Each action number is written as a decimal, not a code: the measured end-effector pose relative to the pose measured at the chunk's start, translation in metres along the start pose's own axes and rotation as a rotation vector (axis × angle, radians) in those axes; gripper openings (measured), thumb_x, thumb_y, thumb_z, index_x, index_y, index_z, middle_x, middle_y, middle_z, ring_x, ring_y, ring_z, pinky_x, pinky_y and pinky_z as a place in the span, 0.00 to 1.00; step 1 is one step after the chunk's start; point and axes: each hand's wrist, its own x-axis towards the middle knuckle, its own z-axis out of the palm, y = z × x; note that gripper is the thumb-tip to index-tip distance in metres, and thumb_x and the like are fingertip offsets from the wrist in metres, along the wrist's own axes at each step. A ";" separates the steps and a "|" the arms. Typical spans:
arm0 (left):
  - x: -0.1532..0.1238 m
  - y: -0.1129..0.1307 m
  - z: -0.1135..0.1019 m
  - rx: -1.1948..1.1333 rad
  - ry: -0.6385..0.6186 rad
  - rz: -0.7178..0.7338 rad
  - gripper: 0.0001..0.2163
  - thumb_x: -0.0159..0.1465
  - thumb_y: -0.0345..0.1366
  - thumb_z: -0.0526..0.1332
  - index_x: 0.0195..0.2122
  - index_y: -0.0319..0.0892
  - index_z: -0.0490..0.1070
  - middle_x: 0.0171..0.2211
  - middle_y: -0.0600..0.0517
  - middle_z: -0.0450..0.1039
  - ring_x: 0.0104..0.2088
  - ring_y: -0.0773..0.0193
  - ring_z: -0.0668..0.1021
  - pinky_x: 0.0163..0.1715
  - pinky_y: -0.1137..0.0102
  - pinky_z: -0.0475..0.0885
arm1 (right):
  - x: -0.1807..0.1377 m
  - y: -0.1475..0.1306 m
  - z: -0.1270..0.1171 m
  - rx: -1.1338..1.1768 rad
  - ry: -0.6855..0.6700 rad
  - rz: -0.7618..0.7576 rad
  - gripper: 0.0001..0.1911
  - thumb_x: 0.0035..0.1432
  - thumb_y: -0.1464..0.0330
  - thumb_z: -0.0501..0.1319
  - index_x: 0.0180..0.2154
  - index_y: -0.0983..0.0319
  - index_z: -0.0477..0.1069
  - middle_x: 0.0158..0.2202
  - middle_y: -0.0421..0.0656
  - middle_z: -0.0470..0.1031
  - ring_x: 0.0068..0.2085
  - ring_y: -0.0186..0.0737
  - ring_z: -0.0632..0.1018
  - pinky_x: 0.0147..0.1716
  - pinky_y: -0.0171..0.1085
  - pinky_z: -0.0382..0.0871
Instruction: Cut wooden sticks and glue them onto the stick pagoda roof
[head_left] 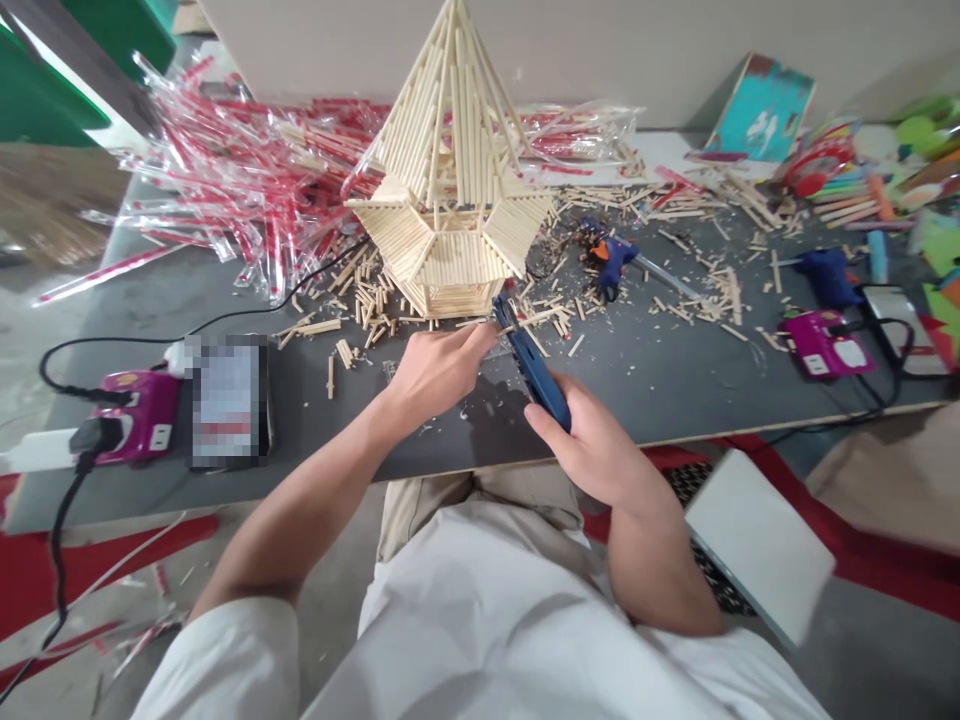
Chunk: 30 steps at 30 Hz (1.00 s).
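Observation:
My right hand (596, 440) is closed around the dark blue handles of cutting pliers (541, 375), whose jaws point away from me. My left hand (442, 368) is closed, its fingertips pinching a thin wooden stick (507, 329) at the pliers' jaws. Whether the jaws have closed on the stick is too small to tell. Just beyond both hands stands a model building (454, 250) made of pale wooden sticks, with a tall pointed roof and slanted panels around its base.
Short cut sticks (375, 300) lie around the model. Red-and-clear plastic wrappers (247, 170) heap at the back left. A blue glue gun (616, 262) lies right of the model. Purple power sockets (146, 415) with cords and a phone (229, 400) sit at the left; another purple socket (829, 345) is at the right.

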 end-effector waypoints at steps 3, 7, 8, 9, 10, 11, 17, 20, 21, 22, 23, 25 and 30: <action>0.000 0.000 0.000 0.003 0.014 0.008 0.12 0.67 0.25 0.52 0.44 0.42 0.72 0.30 0.53 0.78 0.25 0.66 0.75 0.24 0.70 0.57 | 0.000 -0.001 0.001 -0.020 0.007 -0.005 0.22 0.70 0.57 0.56 0.58 0.63 0.68 0.57 0.55 0.73 0.58 0.56 0.74 0.59 0.54 0.67; -0.001 0.000 0.001 -0.003 0.012 0.013 0.11 0.67 0.25 0.52 0.44 0.42 0.71 0.30 0.53 0.78 0.25 0.65 0.75 0.24 0.69 0.57 | 0.002 -0.001 0.002 -0.017 0.005 -0.013 0.21 0.71 0.58 0.55 0.58 0.62 0.68 0.58 0.55 0.72 0.59 0.55 0.74 0.59 0.53 0.67; -0.001 0.000 0.001 -0.003 0.008 0.009 0.11 0.68 0.25 0.52 0.45 0.42 0.71 0.30 0.53 0.79 0.25 0.65 0.75 0.24 0.69 0.57 | 0.002 -0.001 0.002 -0.013 0.008 -0.014 0.21 0.71 0.58 0.56 0.58 0.62 0.68 0.58 0.55 0.73 0.59 0.54 0.74 0.59 0.53 0.67; -0.001 0.000 0.002 -0.002 0.006 0.004 0.11 0.68 0.25 0.52 0.45 0.42 0.71 0.31 0.52 0.79 0.25 0.65 0.75 0.24 0.69 0.57 | 0.002 -0.001 0.003 -0.010 0.012 -0.015 0.21 0.71 0.58 0.56 0.58 0.62 0.68 0.58 0.55 0.73 0.58 0.54 0.74 0.58 0.52 0.67; -0.001 0.000 0.003 -0.003 0.005 -0.002 0.12 0.68 0.26 0.52 0.46 0.42 0.71 0.31 0.52 0.79 0.25 0.65 0.75 0.24 0.69 0.57 | 0.003 -0.001 0.003 -0.010 0.017 -0.017 0.20 0.71 0.58 0.56 0.57 0.62 0.69 0.57 0.55 0.73 0.58 0.54 0.75 0.58 0.51 0.67; -0.001 0.000 0.004 -0.005 0.005 -0.004 0.12 0.68 0.26 0.52 0.46 0.42 0.71 0.30 0.52 0.79 0.25 0.65 0.75 0.24 0.69 0.57 | 0.003 -0.001 0.004 -0.012 0.023 -0.019 0.20 0.71 0.57 0.56 0.56 0.63 0.69 0.57 0.55 0.73 0.57 0.54 0.75 0.57 0.51 0.67; -0.002 0.000 0.008 0.002 0.063 0.030 0.10 0.67 0.25 0.51 0.43 0.42 0.70 0.28 0.53 0.77 0.23 0.66 0.73 0.23 0.69 0.54 | 0.000 0.004 0.015 -0.031 0.113 0.038 0.22 0.71 0.49 0.55 0.48 0.60 0.73 0.45 0.49 0.78 0.47 0.52 0.78 0.47 0.45 0.68; -0.002 -0.001 0.008 0.017 0.102 0.054 0.10 0.65 0.24 0.52 0.41 0.42 0.69 0.26 0.54 0.75 0.22 0.66 0.72 0.23 0.68 0.53 | -0.002 0.008 0.021 -0.056 0.169 0.072 0.27 0.72 0.46 0.49 0.43 0.60 0.73 0.40 0.48 0.79 0.43 0.51 0.79 0.43 0.45 0.67; -0.002 -0.001 0.008 0.020 0.106 0.056 0.10 0.66 0.24 0.52 0.41 0.42 0.69 0.27 0.54 0.75 0.22 0.66 0.72 0.23 0.68 0.53 | -0.002 0.009 0.023 -0.070 0.185 0.066 0.28 0.73 0.46 0.47 0.42 0.60 0.73 0.40 0.49 0.79 0.43 0.51 0.79 0.43 0.45 0.67; -0.002 -0.001 0.008 0.024 0.107 0.056 0.10 0.66 0.25 0.52 0.42 0.42 0.69 0.27 0.54 0.75 0.22 0.66 0.72 0.23 0.68 0.53 | -0.002 0.010 0.024 -0.084 0.198 0.057 0.28 0.74 0.46 0.45 0.42 0.60 0.72 0.40 0.50 0.80 0.44 0.52 0.79 0.44 0.45 0.67; -0.002 -0.002 0.008 0.027 0.106 0.054 0.10 0.66 0.25 0.52 0.42 0.42 0.69 0.27 0.54 0.75 0.22 0.66 0.72 0.24 0.68 0.53 | -0.002 0.011 0.025 -0.097 0.205 0.049 0.29 0.74 0.46 0.44 0.42 0.60 0.72 0.40 0.50 0.80 0.44 0.51 0.80 0.44 0.45 0.67; -0.001 -0.002 0.007 0.032 0.096 0.046 0.09 0.67 0.25 0.52 0.42 0.42 0.70 0.27 0.54 0.75 0.23 0.66 0.73 0.24 0.68 0.53 | 0.000 0.012 0.025 -0.117 0.205 0.037 0.29 0.74 0.46 0.44 0.40 0.60 0.71 0.39 0.50 0.80 0.43 0.51 0.80 0.44 0.44 0.67; -0.001 0.000 0.005 0.026 0.036 0.002 0.10 0.68 0.26 0.52 0.43 0.42 0.71 0.29 0.53 0.77 0.25 0.65 0.76 0.24 0.68 0.54 | 0.005 0.015 0.025 -0.142 0.187 0.020 0.30 0.75 0.46 0.42 0.38 0.59 0.71 0.38 0.50 0.79 0.41 0.49 0.80 0.42 0.43 0.67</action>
